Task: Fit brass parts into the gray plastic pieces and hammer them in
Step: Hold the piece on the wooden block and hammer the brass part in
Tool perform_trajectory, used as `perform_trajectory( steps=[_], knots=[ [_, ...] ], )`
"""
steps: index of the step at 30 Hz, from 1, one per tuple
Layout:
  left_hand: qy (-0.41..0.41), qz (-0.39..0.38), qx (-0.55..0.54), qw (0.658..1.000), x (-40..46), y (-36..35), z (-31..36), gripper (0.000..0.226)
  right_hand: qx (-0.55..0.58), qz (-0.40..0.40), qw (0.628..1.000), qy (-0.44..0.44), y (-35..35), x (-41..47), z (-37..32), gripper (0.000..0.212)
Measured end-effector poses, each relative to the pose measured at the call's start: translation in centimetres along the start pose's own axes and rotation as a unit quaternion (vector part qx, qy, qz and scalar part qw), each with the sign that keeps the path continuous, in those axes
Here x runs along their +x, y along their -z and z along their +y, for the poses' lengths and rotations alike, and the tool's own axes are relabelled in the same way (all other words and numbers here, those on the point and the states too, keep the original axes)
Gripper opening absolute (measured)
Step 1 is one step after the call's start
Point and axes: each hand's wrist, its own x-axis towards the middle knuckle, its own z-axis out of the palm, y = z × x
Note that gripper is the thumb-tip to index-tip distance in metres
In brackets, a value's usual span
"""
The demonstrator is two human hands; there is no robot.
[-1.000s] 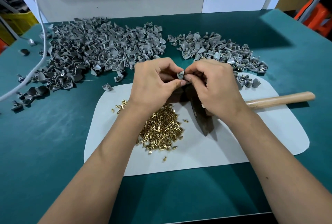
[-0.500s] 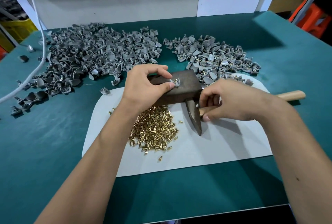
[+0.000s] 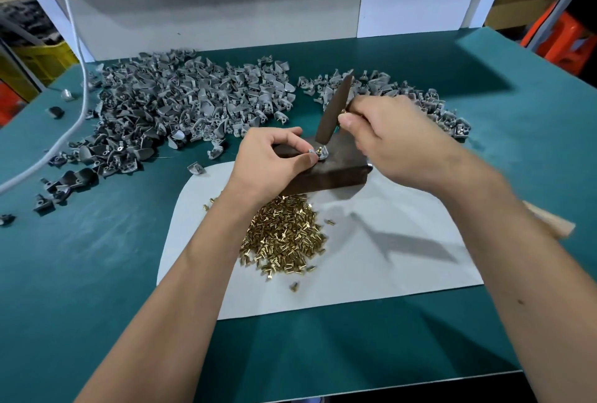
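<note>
The bench [image 3: 97, 273] was covered in dark teal matting, with a pale rounded sheet [image 3: 403, 267] laid across its middle and a white backboard [image 3: 226, 14] standing along the far edge; orange and yellow crates showed beyond the corners. On the sheet's far part sat a dark block [image 3: 339, 173], its long side running left to right and angled slightly toward the viewer on the right. On top of the block lay one gray plastic piece [image 3: 318, 154] with a brass part [image 3: 319, 149] standing upright in it, head up. The left hand [image 3: 271, 163] pinched that piece between thumb and forefinger, steadying it against the block. The right hand [image 3: 397, 140] was curled around the hammer [image 3: 334, 108] close to its head; the dark head stood nearly upright, its long axis leaning up and away to the right, its lower end just above the brass part, while the wooden handle end [image 3: 549, 221] showed blurred behind the right forearm. A heap of loose brass parts [image 3: 284, 237] lay on the sheet just in front of the block, partly hidden by the left wrist. A large pile of gray pieces [image 3: 181, 111] spread over the far left of the bench, and a smaller pile [image 3: 429, 102] lay on the far right, half covered by the right hand. A white cable [image 3: 77, 79] hung down at the left.
</note>
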Motion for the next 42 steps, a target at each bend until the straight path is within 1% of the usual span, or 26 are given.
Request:
perform_trajectory(
  steps=[1,4,5,7,8,9,10,13,14,17,18,19,22,23,26,27,28,31,32,35,36,37,38,40,41,42],
  knots=[
    [-0.001,0.001,0.002,1.000,0.0,0.0,0.0,0.007,-0.003,0.017,1.000,-0.003,0.0,0.1,0.1,0.029],
    [-0.003,0.000,0.003,1.000,0.1,0.0,-0.1,0.008,0.025,0.122,0.992,-0.002,0.2,0.0,0.2,0.027],
    [-0.002,0.000,0.002,1.000,0.1,0.0,-0.1,0.008,0.011,0.116,0.993,-0.003,-0.1,0.0,-0.1,0.026],
    [0.001,0.004,-0.004,1.000,0.0,0.1,-0.1,0.011,-0.056,0.014,0.998,-0.022,-1.2,0.0,-0.5,0.025],
    [0.001,0.005,-0.006,1.000,0.0,0.1,-0.1,0.012,-0.074,-0.020,0.997,-0.029,-1.5,0.0,-0.7,0.025],
    [0.000,0.005,-0.005,1.000,0.0,0.1,0.0,0.012,-0.078,-0.025,0.996,-0.028,-1.4,0.1,-0.9,0.024],
    [-0.002,0.005,-0.004,1.000,0.0,0.1,0.0,0.011,-0.078,-0.008,0.997,-0.021,-1.1,0.2,-1.0,0.024],
    [-0.003,0.004,-0.002,1.000,0.1,0.1,-0.1,0.010,-0.034,0.120,0.992,0.009,-0.4,0.1,-0.9,0.030],
    [0.000,0.005,-0.003,1.000,0.2,0.1,-0.1,0.010,-0.040,0.125,0.991,0.006,-0.6,-0.1,-1.0,0.032],
    [0.005,0.006,-0.009,1.000,0.1,0.1,-0.1,0.013,-0.114,0.003,0.993,-0.026,-1.5,-0.3,-1.2,0.028],
    [0.004,0.004,-0.010,1.000,0.1,0.1,0.0,0.012,-0.118,-0.006,0.993,-0.027,-1.2,-0.2,-1.3,0.026],
    [0.003,0.002,-0.011,1.000,0.0,0.1,0.0,0.012,-0.118,0.004,0.993,-0.022,-0.8,0.0,-1.2,0.025],
    [0.007,0.000,-0.012,1.000,0.1,0.2,0.0,0.010,-0.080,0.133,0.988,-0.007,-0.1,0.1,-1.1,0.030],
    [0.009,0.001,-0.013,1.000,0.1,0.2,0.0,0.011,-0.082,0.135,0.987,-0.010,-0.4,0.0,-1.1,0.032],
    [0.010,-0.001,-0.019,1.000,0.1,0.2,0.1,0.012,-0.128,0.011,0.991,-0.030,-1.4,-0.4,-1.2,0.030],
    [0.009,-0.002,-0.021,1.000,0.0,0.1,0.1,0.012,-0.129,0.002,0.991,-0.027,-1.1,-0.2,-1.1,0.029],
    [0.008,-0.003,-0.022,1.000,0.0,0.2,0.1,0.011,-0.132,0.013,0.991,-0.019,-0.8,0.0,-1.0,0.028],
    [0.009,-0.005,-0.023,1.000,0.0,0.1,0.0,0.011,-0.103,0.122,0.987,-0.001,-0.4,0.1,-1.1,0.031],
    [0.009,-0.004,-0.022,1.000,0.1,0.1,0.0,0.012,-0.098,0.119,0.988,-0.005,-0.7,0.0,-1.2,0.032],
    [0.006,-0.005,-0.021,1.000,0.1,0.1,0.1,0.015,-0.127,0.010,0.991,-0.036,-1.4,-0.1,-1.2,0.024],
    [0.006,-0.006,-0.021,1.000,0.1,0.1,0.1,0.014,-0.135,0.009,0.990,-0.031,-0.9,0.1,-1.2,0.023],
    [0.006,-0.007,-0.020,1.000,0.0,0.2,0.1,0.012,-0.145,0.026,0.989,-0.026,-0.5,0.3,-1.2,0.024],
    [0.006,-0.009,-0.020,1.000,0.0,0.1,0.1,0.011,-0.143,0.075,0.987,-0.019,-0.2,0.3,-1.0,0.025],
    [0.011,-0.006,-0.017,1.000,0.2,0.1,0.0,0.011,-0.094,0.192,0.977,-0.018,-0.2,0.3,-1.1,0.029],
    [0.013,-0.004,-0.015,1.000,0.2,0.1,-0.1,0.011,-0.080,0.191,0.978,-0.021,-0.5,0.2,-1.3,0.030],
    [0.013,-0.003,-0.014,1.000,0.2,0.1,0.0,0.012,-0.088,0.144,0.985,-0.028,-1.1,0.1,-1.4,0.029]
  ],
)
